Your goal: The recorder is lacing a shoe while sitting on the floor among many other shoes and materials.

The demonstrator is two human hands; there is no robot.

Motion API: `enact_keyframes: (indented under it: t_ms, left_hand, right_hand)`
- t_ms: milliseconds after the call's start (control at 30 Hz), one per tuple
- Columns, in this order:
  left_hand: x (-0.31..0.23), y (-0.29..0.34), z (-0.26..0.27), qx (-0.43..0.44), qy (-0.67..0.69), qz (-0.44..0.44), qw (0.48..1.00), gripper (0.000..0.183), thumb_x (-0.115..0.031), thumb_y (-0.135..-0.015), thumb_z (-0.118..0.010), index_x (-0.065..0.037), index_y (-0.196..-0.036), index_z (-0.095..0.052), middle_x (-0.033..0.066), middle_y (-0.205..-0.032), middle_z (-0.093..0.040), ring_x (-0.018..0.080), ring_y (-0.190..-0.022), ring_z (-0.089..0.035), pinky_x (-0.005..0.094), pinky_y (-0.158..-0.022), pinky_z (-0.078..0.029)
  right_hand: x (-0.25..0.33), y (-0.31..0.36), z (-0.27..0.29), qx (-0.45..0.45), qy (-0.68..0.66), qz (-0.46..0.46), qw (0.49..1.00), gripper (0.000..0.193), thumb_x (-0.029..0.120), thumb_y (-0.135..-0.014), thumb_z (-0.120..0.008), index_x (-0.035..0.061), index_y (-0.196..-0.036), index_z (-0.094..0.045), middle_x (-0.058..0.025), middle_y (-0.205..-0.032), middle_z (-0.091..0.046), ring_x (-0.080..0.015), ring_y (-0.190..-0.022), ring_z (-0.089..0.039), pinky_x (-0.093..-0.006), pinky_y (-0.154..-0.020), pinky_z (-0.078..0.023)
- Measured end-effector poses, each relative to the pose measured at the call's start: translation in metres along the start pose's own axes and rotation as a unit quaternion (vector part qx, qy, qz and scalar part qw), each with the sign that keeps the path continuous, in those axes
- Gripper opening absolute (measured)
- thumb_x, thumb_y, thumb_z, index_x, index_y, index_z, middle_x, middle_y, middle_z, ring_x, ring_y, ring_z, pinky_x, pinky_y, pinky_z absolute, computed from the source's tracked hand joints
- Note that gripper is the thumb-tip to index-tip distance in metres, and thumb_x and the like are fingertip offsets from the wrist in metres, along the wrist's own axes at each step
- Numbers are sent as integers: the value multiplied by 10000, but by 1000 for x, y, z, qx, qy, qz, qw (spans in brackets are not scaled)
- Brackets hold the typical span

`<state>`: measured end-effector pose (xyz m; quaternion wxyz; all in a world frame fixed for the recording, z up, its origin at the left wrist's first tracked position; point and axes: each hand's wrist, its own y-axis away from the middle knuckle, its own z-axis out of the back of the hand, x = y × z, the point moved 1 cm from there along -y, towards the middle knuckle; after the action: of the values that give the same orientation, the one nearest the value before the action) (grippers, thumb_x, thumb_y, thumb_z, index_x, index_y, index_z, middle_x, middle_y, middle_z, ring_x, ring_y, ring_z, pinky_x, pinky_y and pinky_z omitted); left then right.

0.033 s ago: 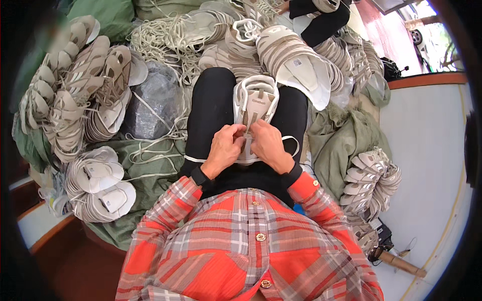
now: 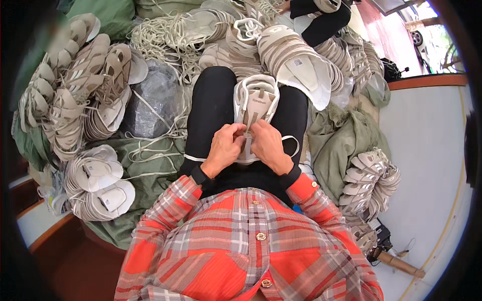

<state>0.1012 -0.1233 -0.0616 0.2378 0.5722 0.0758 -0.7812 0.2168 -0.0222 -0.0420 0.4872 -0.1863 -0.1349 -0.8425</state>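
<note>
A beige and white shoe upper lies between my black-trousered knees, its padded collar away from me and its tongue showing. My left hand is closed at the left side of its lacing gap, thumb and forefinger pinched together. Opposite it, my right hand pinches at the right edge, fingertips almost meeting the left ones. A white shoelace loops out beside my right hand, and another stretch of lace emerges by my left wrist. My fingers cover the lace where they grip it and the eyelets there.
Stacked shoe uppers rise at the left, with a smaller stack nearer me. Tangled laces and a plastic-wrapped bundle lie beyond. Green sacking and more uppers sit at the right. Another person's dark sleeve shows far off.
</note>
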Motion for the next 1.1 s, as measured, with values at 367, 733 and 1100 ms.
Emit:
enact_keyframes:
  t_ms: [367, 733, 1100]
  left_hand:
    - [-1, -9, -9, -69, 2, 82, 994, 179, -105, -767, -680, 34, -828, -585, 112, -718, -643, 183, -648, -630, 300, -601, -503]
    - [10, -15, -20, -54, 15, 124, 991, 167, -98, -773, -675, 40, -821, -594, 113, -712, -657, 164, -605, -629, 289, -561, -499]
    - [8, -13, -18, -44, 0, 123, 991, 164, -94, -771, -669, 45, -833, -606, 113, -708, -656, 156, -610, -627, 285, -568, -502]
  right_hand:
    - [-10, 19, 3, -118, -207, -112, 965, 110, -9, -786, -581, -21, -893, -555, -191, -792, -580, -333, -711, -590, -385, -633, -471]
    - [4, 19, 4, -110, -30, -101, 988, 150, -31, -737, -528, 20, -878, -540, -161, -823, -542, -360, -776, -577, -435, -645, -463]
    - [-5, 29, 7, -119, -118, -92, 982, 77, 28, -806, -531, -11, -863, -497, -191, -826, -520, -377, -749, -563, -436, -649, -469]
